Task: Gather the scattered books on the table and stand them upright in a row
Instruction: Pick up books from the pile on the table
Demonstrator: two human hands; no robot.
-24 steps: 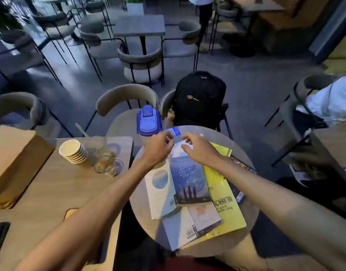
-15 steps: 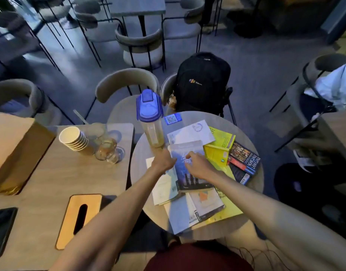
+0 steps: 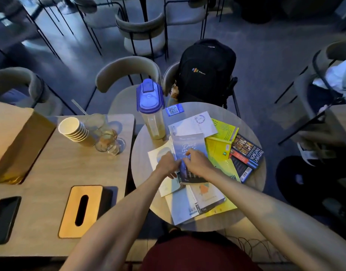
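While the books lie flat and overlapping on the round table (image 3: 143,153), the blue book (image 3: 189,145) is met by both hands just right of the jug (image 3: 151,112). The left hand (image 3: 167,165) is curled at its left edge, and the right hand (image 3: 197,159) is laid on its cover, fingers bent; a firm grip cannot be told for either. If the blue book is tipped up fast, the jug may be knocked. The white book (image 3: 158,155) beneath may be dragged, and the dark books (image 3: 246,153) far right of the jug may be nudged toward the rim.
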